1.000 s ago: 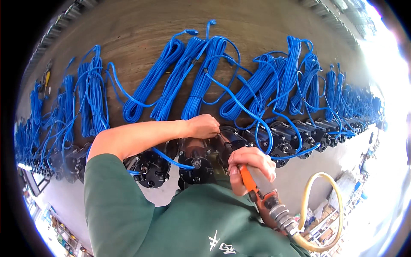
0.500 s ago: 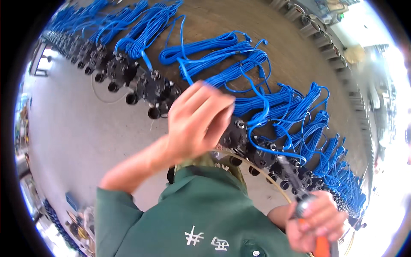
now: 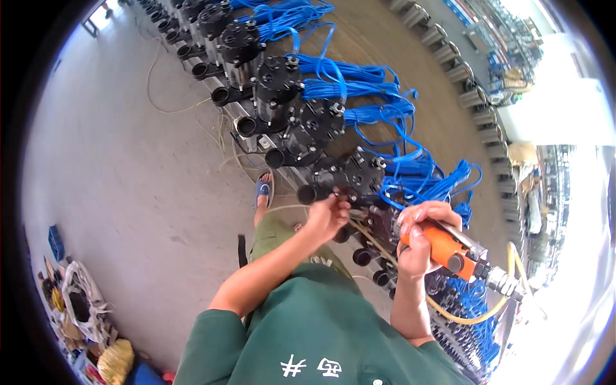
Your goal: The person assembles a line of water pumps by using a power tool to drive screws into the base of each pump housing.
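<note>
A: Quick check, what's your right hand (image 3: 420, 234) on?

B: Your grip there is wrapped tight round an orange air tool (image 3: 443, 247), fingers over the top of the body. It's tilted, metal fitting end at lower right, where a yellowish hose (image 3: 478, 316) loops off it.

A: And the left hand (image 3: 327, 215)?

B: Reaching fwd w/ fingers pinched together at the edge of a black pump unit (image 3: 350, 174). Narrow grip, but whether there's a small part in it, can't tell; too small and blurred.

A: Where's that unit sit?

B: In a long row of the same black units running from top left down to lower right, along the concrete floor (image 3: 128, 192). Each has a bundle of blue cable (image 3: 359, 96) spread out behind it on the brown surface. Your unit is just above both hands; the tool sits just right of it, near but apart.

A: Anything else round you?

B: Your foot in a blue sandal (image 3: 263, 190) is on the floor just left of the row. Green sleeve and shirt fill the bottom. Clutter of bags and a blue crate (image 3: 56, 242) at far lower left, well apart from the work.
</note>
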A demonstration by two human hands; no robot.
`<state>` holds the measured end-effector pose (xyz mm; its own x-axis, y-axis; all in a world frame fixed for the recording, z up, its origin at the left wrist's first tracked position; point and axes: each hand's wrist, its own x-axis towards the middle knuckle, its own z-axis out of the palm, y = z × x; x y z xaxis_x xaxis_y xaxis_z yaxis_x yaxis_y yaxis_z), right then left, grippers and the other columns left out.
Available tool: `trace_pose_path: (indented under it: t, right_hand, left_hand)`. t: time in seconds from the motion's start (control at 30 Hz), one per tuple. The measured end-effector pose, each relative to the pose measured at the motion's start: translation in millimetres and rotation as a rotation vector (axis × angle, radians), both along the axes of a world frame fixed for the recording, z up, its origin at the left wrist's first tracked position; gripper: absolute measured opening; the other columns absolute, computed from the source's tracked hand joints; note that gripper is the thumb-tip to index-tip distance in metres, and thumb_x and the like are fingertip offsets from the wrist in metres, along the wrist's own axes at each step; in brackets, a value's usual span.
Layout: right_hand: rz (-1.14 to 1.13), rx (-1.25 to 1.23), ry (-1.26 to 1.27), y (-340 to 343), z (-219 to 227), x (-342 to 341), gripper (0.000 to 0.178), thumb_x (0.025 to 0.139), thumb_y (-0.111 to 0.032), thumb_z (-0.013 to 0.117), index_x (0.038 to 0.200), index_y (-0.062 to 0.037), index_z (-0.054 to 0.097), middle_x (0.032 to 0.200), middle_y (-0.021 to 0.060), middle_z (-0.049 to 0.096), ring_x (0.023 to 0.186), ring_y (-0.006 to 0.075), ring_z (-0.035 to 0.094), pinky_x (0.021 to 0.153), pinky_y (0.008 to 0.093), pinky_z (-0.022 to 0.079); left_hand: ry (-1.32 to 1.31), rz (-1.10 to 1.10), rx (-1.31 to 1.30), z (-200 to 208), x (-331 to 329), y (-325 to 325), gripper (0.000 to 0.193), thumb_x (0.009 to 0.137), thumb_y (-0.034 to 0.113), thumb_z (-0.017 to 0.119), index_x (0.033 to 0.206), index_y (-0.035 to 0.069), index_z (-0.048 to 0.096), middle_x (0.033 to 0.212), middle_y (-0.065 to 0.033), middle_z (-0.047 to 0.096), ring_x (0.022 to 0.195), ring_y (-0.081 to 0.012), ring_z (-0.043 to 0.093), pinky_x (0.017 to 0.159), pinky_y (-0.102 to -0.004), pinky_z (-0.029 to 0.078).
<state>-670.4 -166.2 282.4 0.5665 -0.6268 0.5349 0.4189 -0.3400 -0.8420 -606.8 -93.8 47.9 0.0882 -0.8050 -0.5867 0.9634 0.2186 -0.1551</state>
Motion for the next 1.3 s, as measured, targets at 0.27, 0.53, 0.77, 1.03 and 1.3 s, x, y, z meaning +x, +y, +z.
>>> trace_pose_path:
  t: [0.27, 0.53, 0.77, 1.03, 1.3]
  right_hand:
    - [-0.020, -0.082, 0.134, 6.1, -20.1, 11.3, 0.029, 0.083, 0.003, 0.059, 0.110, -0.0003, 0.051, 0.094, 0.0139, 0.054, 0.064, 0.0157, 0.055, 0.058, 0.0315, 0.051]
    - [-0.085, 0.079, 0.171, 5.9, -35.1, 18.4, 0.028, 0.079, 0.003, 0.058, 0.106, -0.0005, 0.052, 0.093, 0.0131, 0.054, 0.064, 0.0159, 0.054, 0.056, 0.0307, 0.050]
    - [-0.097, 0.053, 0.102, -4.1, -40.1, 21.3, 0.030, 0.079, 0.003, 0.059, 0.108, -0.0013, 0.052, 0.093, 0.0131, 0.055, 0.065, 0.0163, 0.055, 0.059, 0.0313, 0.051]
    - [-0.058, 0.175, 0.110, -9.9, -55.4, 25.3, 0.028, 0.077, 0.007, 0.053, 0.104, -0.0029, 0.050, 0.091, 0.0122, 0.055, 0.063, 0.0165, 0.053, 0.064, 0.0343, 0.050]
    - [0.087, 0.166, 0.228, -17.0, -53.5, 23.8, 0.024, 0.086, 0.005, 0.060, 0.109, -0.0001, 0.056, 0.095, 0.0082, 0.065, 0.076, 0.0104, 0.062, 0.068, 0.0241, 0.053]
  left_hand:
    - [0.111, 0.216, 0.040, 5.2, -19.9, -11.9, 0.019, 0.104, 0.013, 0.043, 0.098, 0.001, 0.056, 0.084, -0.0105, 0.060, 0.071, -0.0213, 0.057, 0.064, -0.0350, 0.047]
    - [-0.005, 0.202, 0.066, 2.7, -12.8, -6.7, 0.020, 0.106, 0.014, 0.039, 0.102, 0.000, 0.052, 0.089, -0.0174, 0.065, 0.071, -0.0237, 0.061, 0.066, -0.0352, 0.052]
    - [0.028, 0.172, 0.048, -3.4, -10.6, -8.7, 0.019, 0.104, 0.014, 0.040, 0.102, -0.001, 0.052, 0.090, -0.0183, 0.066, 0.071, -0.0247, 0.062, 0.064, -0.0363, 0.052]
    - [-0.043, 0.065, 0.069, 0.1, -3.0, -3.5, 0.022, 0.104, 0.015, 0.043, 0.098, 0.000, 0.058, 0.083, -0.0124, 0.064, 0.072, -0.0243, 0.062, 0.067, -0.0359, 0.052]
    - [-1.699, -0.345, 0.605, 31.6, 31.1, 28.6, 0.059, 0.080, 0.020, 0.080, 0.123, -0.005, 0.048, 0.111, -0.0215, 0.062, 0.095, -0.0306, 0.063, 0.078, -0.0405, 0.053]
